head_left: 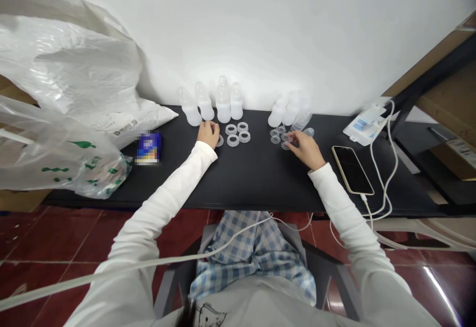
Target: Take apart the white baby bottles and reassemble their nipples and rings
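On the black table my left hand (208, 134) is curled over a white screw ring (220, 141), which is partly hidden by the fingers. Beside it lie several more rings (233, 140), and behind them stand several white baby bottles with clear domed caps (223, 106). To the right, thumb and fingertips of my right hand (308, 149) close around a clear silicone nipple (285, 145) at table height. Several other clear nipples (275, 139) rest just left of that hand. More white bottles (276, 113) and clear caps (302, 120) sit behind it.
A large white plastic bag (70, 64) and a clear printed bag (63, 158) crowd the left. A blue packet (148, 148) lies near them. At right are a phone (352, 170), a white charging cable (394, 161) and a white-and-blue pack (364, 124).
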`<state>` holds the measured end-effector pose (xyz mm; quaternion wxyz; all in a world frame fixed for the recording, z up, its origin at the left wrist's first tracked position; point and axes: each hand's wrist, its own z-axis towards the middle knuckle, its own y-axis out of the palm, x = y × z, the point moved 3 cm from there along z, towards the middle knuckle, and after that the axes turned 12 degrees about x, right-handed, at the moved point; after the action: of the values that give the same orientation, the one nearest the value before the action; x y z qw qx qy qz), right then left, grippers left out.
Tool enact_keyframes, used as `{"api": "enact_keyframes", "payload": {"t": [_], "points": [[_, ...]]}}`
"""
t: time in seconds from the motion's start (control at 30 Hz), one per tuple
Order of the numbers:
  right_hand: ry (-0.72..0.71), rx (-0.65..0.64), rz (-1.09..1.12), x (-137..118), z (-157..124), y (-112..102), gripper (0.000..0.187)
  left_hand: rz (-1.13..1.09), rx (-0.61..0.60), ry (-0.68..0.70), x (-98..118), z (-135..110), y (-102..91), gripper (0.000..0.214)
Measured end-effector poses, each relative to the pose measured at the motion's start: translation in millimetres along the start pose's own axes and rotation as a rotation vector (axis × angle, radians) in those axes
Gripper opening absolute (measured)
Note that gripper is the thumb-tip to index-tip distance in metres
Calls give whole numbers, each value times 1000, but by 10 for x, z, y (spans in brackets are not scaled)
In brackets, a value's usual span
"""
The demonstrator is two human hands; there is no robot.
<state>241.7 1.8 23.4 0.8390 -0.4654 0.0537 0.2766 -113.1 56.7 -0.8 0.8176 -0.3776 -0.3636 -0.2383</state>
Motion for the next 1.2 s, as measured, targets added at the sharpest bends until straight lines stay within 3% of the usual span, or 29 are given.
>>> {"api": "enact_keyframes", "payload": {"t": [0.07, 0.17, 0.23, 0.33, 0.4, 0.5, 0.63, 0.73, 0.83, 0.9, 1.03, 1.2], "points": [[-14, 51, -29, -60, 10, -80, 26, 25, 127, 52, 45, 39, -97, 8], [-13, 161, -32, -157, 38, -185, 26, 82, 350, -17, 50, 142, -250, 47], [-16, 204, -15, -225, 66, -206, 25, 97, 427, -102, 5, 226, -291, 72], [-46, 200, 5, -348, 126, -156, 24, 65, 360, -182, -103, 350, -227, 87], [-84, 176, 0, -449, 181, -91, 25, 42, 301, -219, -172, 410, -167, 85], [-144, 141, -13, -610, 272, 26, 28, 26, 306, -252, -216, 444, -164, 74], [-164, 151, 78, -793, 340, 196, 33, 23, 380, -92, -86, 373, -291, 68], [-84, 213, 260, -882, 311, 326, 39, -16, 237, 156, 117, 214, -264, 52], [71, 271, 394, -907, 252, 423, 51, -157, -31, 328, 341, -24, -65, 24], [187, 284, 431, -875, 234, 449, 55, -238, -160, 398, 482, -181, 85, 16], [381, 316, 436, -715, 268, 408, 57, -285, -306, 543, 687, -361, 235, 16], [386, 366, 417, -620, 283, 315, 57, -318, -389, 636, 778, -379, 120, 34]]}}
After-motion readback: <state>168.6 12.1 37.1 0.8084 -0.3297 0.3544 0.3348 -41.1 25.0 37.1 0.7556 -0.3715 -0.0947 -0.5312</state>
